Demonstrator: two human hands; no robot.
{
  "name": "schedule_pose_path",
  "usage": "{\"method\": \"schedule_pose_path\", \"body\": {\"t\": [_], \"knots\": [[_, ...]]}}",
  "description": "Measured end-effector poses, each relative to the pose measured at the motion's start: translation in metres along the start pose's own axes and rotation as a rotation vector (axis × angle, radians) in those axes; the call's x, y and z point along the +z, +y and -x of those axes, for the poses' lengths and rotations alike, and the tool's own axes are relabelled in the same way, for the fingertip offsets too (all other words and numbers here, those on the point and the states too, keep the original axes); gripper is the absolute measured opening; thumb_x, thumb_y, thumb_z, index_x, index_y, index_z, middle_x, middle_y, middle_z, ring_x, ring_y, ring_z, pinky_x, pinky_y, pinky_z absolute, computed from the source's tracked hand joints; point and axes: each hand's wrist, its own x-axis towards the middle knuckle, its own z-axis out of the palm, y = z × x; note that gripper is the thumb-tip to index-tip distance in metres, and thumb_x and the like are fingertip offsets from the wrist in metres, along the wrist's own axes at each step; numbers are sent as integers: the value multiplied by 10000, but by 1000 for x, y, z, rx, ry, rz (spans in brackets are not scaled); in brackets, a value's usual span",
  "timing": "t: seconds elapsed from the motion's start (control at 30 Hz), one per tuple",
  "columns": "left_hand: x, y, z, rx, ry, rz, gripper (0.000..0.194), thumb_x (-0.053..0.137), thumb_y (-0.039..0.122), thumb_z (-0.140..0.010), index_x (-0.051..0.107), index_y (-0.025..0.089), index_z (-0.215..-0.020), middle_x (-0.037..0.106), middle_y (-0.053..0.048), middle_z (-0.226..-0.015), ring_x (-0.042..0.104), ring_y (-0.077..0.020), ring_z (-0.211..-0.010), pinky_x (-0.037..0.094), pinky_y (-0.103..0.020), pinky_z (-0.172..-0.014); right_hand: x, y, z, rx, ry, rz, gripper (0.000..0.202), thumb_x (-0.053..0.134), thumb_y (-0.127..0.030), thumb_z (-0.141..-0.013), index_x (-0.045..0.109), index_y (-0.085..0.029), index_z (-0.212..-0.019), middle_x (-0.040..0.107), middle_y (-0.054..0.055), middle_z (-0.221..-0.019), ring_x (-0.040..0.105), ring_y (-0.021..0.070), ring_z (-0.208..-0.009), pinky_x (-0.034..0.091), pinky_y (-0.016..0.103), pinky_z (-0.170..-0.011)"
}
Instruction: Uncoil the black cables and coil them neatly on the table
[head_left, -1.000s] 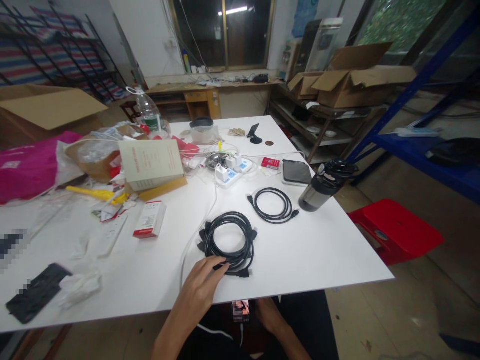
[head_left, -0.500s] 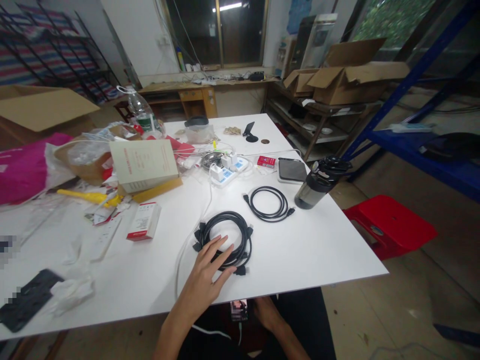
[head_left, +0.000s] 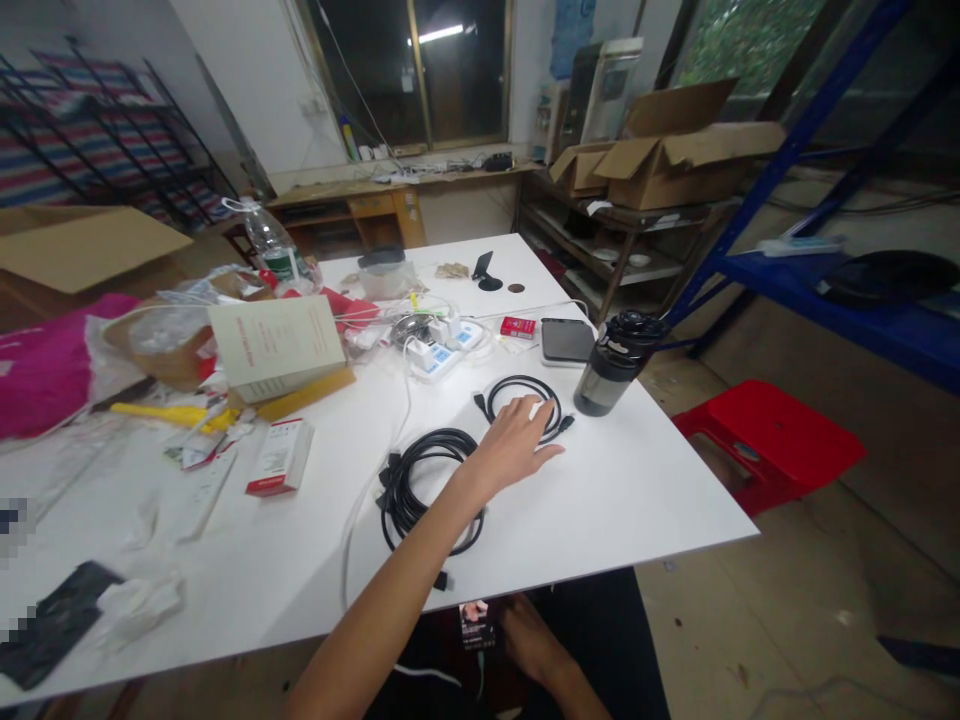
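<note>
My left hand is stretched over the small coil of black cable, fingers bent slightly downward and thumb apart. Whether the fingertips touch that coil I cannot tell. Under my left forearm lies a larger bundle of coiled black cables with several plugs around it, one plug near the table's front edge. Below that edge, over my lap, my right hand is at the right side of a phone with its screen lit and a white cable plugged in. Its fingers are partly hidden and seem to hold the phone.
A dark flask stands right of the small coil, near the white table's right edge. Behind are a power strip, a red box and a flat grey device. A red-white box and clutter lie left; a red stool stands right.
My left hand has moved from the larger cable bundle forward and right to the small coil. The bundle looks looser, with one plug nearer the table edge. My right hand stays by the phone.
</note>
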Motion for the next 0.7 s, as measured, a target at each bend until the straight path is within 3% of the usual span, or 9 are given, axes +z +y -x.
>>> {"method": "schedule_pose_path", "body": {"t": [0.17, 0.37, 0.5, 0.6, 0.7], "knots": [[25, -15, -26, -59, -126, -4, 370, 771, 370, -965, 638, 130, -1212, 693, -191, -1248, 653, -381, -1238, 507, -507, -1078, -10, -6, 0, 106, -5, -7, 789, 458, 65, -700, 732, -174, -1400, 707, 151, -1451, 592, 306, -1443, 420, 490, -1255], [34, -29, -25, -89, -157, 97, 133, 653, 282, -1025, 616, 184, -1107, 715, -141, -1133, 694, -321, -1148, 538, -443, -1007, -26, -17, 13, 183, 67, -55, 805, 457, 39, -727, 718, -235, -1437, 669, 115, -1511, 549, 319, -1487, 395, 509, -1286], [32, -27, -23, -107, -82, 211, 136, 565, 236, -1047, 592, 187, -1171, 680, -149, -1188, 708, -301, -1106, 547, -442, -993, -34, -31, 20, 184, 112, -96, 730, 423, 17, -774, 759, -246, -1367, 735, 111, -1395, 622, 317, -1398, 460, 499, -1225], [26, -21, -24, -113, 47, 350, 200, 525, 212, -1051, 573, 194, -1244, 650, -151, -1274, 680, -282, -1161, 525, -444, -1042, -38, -38, 23, 179, 140, -119, 636, 423, -3, -789, 798, -234, -1248, 765, 124, -1298, 670, 310, -1308, 506, 456, -1153], [18, -15, -23, -127, 195, 523, 195, 528, 208, -1046, 589, 186, -1229, 664, -133, -1230, 642, -261, -1183, 492, -428, -1081, -41, -41, 27, 191, 174, -132, 532, 401, -31, -823, 800, -217, -1122, 779, 131, -1182, 718, 299, -1174, 555, 432, -1049]]}}
